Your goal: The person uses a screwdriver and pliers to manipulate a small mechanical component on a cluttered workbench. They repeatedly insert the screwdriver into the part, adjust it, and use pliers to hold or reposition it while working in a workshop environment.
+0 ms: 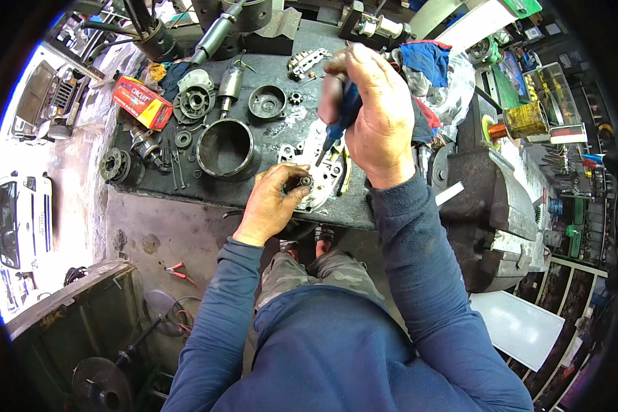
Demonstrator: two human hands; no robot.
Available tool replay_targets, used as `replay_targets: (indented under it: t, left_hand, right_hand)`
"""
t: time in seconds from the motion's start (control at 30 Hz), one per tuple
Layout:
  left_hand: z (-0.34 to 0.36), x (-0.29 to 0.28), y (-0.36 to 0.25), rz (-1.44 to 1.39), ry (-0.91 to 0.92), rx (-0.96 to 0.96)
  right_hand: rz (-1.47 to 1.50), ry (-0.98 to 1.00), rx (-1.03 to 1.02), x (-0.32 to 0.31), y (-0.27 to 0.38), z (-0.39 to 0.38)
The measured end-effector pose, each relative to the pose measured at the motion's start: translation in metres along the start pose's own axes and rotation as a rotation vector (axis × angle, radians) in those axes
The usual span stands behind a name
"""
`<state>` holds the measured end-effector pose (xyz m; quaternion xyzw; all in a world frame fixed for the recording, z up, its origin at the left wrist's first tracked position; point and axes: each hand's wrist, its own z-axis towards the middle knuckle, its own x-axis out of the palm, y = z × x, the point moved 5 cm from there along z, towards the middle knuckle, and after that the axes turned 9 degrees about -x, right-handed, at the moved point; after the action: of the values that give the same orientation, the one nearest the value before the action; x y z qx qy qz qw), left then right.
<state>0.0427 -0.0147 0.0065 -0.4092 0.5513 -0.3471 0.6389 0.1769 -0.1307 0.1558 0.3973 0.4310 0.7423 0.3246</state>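
My right hand [381, 117] is closed round the blue handle of a screwdriver [342, 117], its fingers partly blurred. The shaft points down at a silver cast-metal housing [323, 192] near the bench's front edge. Whether the tip touches the housing I cannot tell. My left hand [271, 202] lies at the housing's left side, thumb and fingers pinched on a small round metal part [305, 182]. Just left of that hand stands a wide, open metal cylinder [225, 150]. A shallow round metal cup [267, 102] sits behind it.
Left on the dark bench [185, 187] are a red-and-yellow box [143, 103], an end housing [193, 101], an armature [231, 86] and several long bolts. Rags [424, 63] and clear plastic lie right, beside a bench vise [487, 206]. A yellow spool [525, 122] stands beyond.
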Motion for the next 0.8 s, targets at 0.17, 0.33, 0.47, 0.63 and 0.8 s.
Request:
replay_targets:
  t: [0.17,0.33,0.47,0.63,0.8]
  left_hand:
    - [-0.004,0.007,-0.005,-0.014,-0.15,-0.037]
    - [-0.001,0.011,-0.007,0.082,-0.227,-0.039]
    - [0.0,0.005,-0.005,0.039,-0.108,-0.083]
    - [-0.002,0.006,-0.008,-0.034,-0.083,-0.124]
    - [-0.003,0.008,-0.007,0.012,-0.068,-0.129]
  right_hand:
    - [0.1,-0.06,0.039,0.005,-0.008,-0.011]
    - [0.141,-0.061,0.02,-0.004,-0.013,-0.019]
    - [0.188,-0.053,0.024,-0.007,-0.018,-0.02]
    - [0.189,-0.06,0.015,-0.011,-0.023,-0.021]
    - [0.212,-0.083,0.013,-0.014,-0.025,-0.021]
